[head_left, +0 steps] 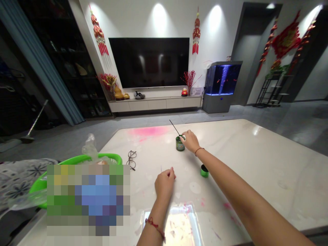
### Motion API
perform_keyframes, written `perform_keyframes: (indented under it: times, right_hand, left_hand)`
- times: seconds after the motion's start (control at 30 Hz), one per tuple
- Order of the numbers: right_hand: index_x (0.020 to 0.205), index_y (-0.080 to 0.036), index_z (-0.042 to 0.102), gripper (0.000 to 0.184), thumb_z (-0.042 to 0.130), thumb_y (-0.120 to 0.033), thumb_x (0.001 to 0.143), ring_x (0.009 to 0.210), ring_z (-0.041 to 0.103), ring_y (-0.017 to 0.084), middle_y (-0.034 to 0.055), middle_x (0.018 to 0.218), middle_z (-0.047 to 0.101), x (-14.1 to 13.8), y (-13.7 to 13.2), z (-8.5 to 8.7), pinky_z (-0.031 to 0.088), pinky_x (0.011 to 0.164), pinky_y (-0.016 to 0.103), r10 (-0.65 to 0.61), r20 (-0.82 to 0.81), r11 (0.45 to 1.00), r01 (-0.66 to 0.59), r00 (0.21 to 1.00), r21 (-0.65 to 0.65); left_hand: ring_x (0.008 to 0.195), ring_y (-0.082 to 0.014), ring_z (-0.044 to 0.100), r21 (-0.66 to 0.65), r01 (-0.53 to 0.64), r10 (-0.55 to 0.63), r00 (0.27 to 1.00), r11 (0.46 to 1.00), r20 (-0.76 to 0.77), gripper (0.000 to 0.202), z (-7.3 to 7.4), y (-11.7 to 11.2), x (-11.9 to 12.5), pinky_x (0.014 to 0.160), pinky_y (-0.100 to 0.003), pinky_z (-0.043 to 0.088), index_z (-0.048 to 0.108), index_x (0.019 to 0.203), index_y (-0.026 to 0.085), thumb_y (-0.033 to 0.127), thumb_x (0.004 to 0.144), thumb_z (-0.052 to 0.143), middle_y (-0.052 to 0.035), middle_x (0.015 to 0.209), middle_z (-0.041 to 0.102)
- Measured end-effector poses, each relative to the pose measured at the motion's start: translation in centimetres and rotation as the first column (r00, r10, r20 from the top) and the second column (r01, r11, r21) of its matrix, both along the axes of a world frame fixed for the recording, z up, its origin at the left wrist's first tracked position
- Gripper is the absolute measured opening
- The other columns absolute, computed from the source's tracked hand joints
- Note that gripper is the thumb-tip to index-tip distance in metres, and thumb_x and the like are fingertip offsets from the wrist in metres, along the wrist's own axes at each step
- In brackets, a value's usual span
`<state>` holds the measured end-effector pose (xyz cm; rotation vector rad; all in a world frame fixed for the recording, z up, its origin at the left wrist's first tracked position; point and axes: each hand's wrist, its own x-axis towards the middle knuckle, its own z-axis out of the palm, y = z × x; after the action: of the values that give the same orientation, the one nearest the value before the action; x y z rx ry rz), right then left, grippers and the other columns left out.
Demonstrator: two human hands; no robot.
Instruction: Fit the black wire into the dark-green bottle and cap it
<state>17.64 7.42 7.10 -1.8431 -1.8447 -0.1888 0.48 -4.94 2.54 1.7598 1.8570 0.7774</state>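
Note:
My right hand reaches across the white table and pinches a thin dark stick at the rim of a small green jar. The stick slants up and to the left out of the jar. Nearer to me, my left hand is closed in a pinch on something thin and pale, too small to make out. A green lid lies on the table beside my right forearm.
Folded glasses lie left of my left hand. A green basin with clear plastic sits at the table's left edge. Pink stains mark the far tabletop. Beyond stand a TV, a low cabinet and a fish tank.

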Motion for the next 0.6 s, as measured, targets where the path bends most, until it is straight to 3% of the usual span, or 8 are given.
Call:
perform_keyframes:
  times: [0.1,0.2,0.33,0.6]
  right_hand:
    - [0.109,-0.02,0.061,0.03,0.048,-0.034,0.086,0.1,0.051,0.02,0.0094,0.106,0.057,-0.6,1.1,0.7,0.037,0.084,0.027,-0.01,0.012,0.997,0.011,1.0,-0.081]
    - [0.097,-0.021,0.068,0.026,0.049,-0.034,0.084,0.099,0.052,0.021,0.0089,0.102,0.06,-1.1,1.5,1.3,0.038,0.084,0.027,-0.005,0.034,0.995,0.009,0.999,-0.102]
    - [0.089,-0.014,0.07,0.029,0.049,-0.032,0.083,0.1,0.052,0.024,0.0138,0.098,0.064,-1.9,1.6,2.1,0.039,0.083,0.029,-0.021,0.066,0.99,0.03,0.998,-0.138]
    - [0.098,-0.013,0.067,0.034,0.058,-0.036,0.076,0.089,0.063,0.021,0.013,0.097,0.068,-1.2,4.1,3.1,0.046,0.067,0.023,-0.072,0.04,0.94,0.082,0.997,-0.332]
  left_hand:
    - [0.061,-0.0156,0.057,0.017,0.011,-0.011,1.0,1.0,0.009,0.045,-0.2,0.0,-0.1,0.054,-0.024,0.028,0.062,0.059,0.02,0.045,0.084,0.034,-0.0003,0.061,0.064]
    - [0.061,-0.0149,0.057,0.02,0.016,-0.016,1.0,1.0,0.013,0.044,-0.3,0.1,0.0,0.054,-0.023,0.028,0.062,0.061,0.021,0.045,0.084,0.034,0.0,0.062,0.065]
    - [0.061,-0.0148,0.057,0.009,-0.003,0.002,0.999,1.0,0.046,0.044,-0.1,0.0,0.1,0.054,-0.023,0.028,0.063,0.061,0.021,0.046,0.084,0.034,0.0003,0.062,0.065]
    - [0.059,-0.0153,0.055,-0.016,-0.005,0.007,0.994,1.0,0.112,0.045,0.0,-0.2,0.1,0.054,-0.024,0.029,0.063,0.063,0.021,0.049,0.083,0.034,0.0002,0.061,0.064]
